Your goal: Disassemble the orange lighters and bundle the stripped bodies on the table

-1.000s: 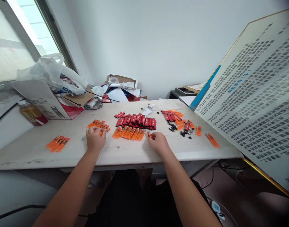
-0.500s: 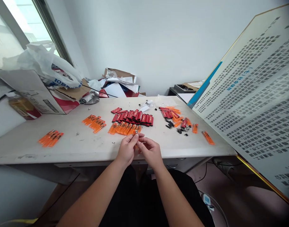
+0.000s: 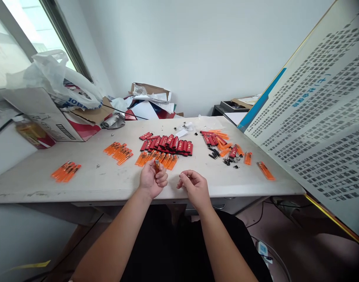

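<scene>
My left hand (image 3: 151,179) is closed around an orange lighter (image 3: 157,166), its metal top pointing up between thumb and fingers. To the right, my right hand (image 3: 194,185) hovers over the table's front part with thumb and fingertips pinched together; anything between them is too small to make out. Beyond my left hand lies a row of orange lighters (image 3: 166,161). Just behind that row is a heap of red lighter-shaped pieces (image 3: 170,143) with black ends and pale lettering.
More orange lighters lie in groups at left (image 3: 118,152) and far left (image 3: 65,171). On the right are a mixed red-and-orange pile (image 3: 214,139), small black parts (image 3: 214,152) and a single lighter (image 3: 266,170). A large printed board (image 3: 314,117) leans along the right edge.
My hands, together before, have moved apart. The left hand turned palm up and went left with the lighter; the right hand went slightly right. The view has shifted a little.
</scene>
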`<state>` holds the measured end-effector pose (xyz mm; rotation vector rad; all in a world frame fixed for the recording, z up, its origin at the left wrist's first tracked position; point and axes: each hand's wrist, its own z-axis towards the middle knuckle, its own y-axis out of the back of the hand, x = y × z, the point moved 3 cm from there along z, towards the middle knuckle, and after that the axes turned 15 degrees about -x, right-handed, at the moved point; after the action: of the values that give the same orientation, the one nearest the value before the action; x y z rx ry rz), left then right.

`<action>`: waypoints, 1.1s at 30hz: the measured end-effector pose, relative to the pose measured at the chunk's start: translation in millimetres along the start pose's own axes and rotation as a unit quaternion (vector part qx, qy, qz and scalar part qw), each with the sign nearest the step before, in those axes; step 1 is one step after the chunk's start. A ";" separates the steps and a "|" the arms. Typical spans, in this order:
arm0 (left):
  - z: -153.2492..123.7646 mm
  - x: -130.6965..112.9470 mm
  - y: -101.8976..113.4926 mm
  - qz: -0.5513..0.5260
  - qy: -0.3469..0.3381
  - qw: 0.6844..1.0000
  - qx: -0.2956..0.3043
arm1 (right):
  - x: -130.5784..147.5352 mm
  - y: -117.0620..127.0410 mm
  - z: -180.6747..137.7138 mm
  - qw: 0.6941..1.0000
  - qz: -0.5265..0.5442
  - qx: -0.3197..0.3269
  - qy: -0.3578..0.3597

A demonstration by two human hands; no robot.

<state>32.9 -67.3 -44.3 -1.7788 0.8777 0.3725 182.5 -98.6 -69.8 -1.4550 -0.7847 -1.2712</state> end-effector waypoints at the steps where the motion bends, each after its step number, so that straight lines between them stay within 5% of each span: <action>1: 0.5 -0.4 -0.2 0.000 0.005 1.000 -0.009 | 0.0 0.0 0.0 1.000 0.000 0.000 -0.002; 12: 0.7 1.2 -7.9 0.016 0.000 0.996 -0.090 | -2.5 -0.9 2.8 1.000 0.001 -0.002 -0.010; 17: 0.2 5.6 -7.2 0.017 -0.013 1.000 -0.019 | -3.1 -0.4 2.3 1.000 0.008 0.004 -0.012; 21: 1.2 -10.2 17.7 0.129 -0.159 0.975 -0.084 | -3.2 1.4 2.9 1.000 -0.012 0.000 -0.013; 23: 0.8 -34.3 38.7 0.269 -0.311 0.894 -0.178 | -3.0 -0.5 6.8 0.998 -0.049 -0.006 -0.026; 25: 0.1 -62.5 57.5 0.441 -0.433 0.738 -0.270 | -1.6 -6.8 14.9 0.990 -0.135 -0.009 -0.028; 28: 6.0 -95.4 76.1 0.611 -0.481 0.539 -0.324 | 6.3 -24.8 33.6 0.939 -0.335 -0.027 0.066; 30: 12.6 -107.3 82.8 0.671 -0.466 0.468 -0.336 | 11.8 -39.7 45.8 0.885 -0.445 -0.042 0.134; 33: 21.5 -111.1 85.6 0.731 -0.434 0.412 -0.326 | 14.0 -54.7 57.9 0.836 -0.528 -0.038 0.145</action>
<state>-100.5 -19.1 -41.3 -0.4478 1.2854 2.7825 153.1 -30.2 -38.2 -0.7836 -1.4141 -2.2919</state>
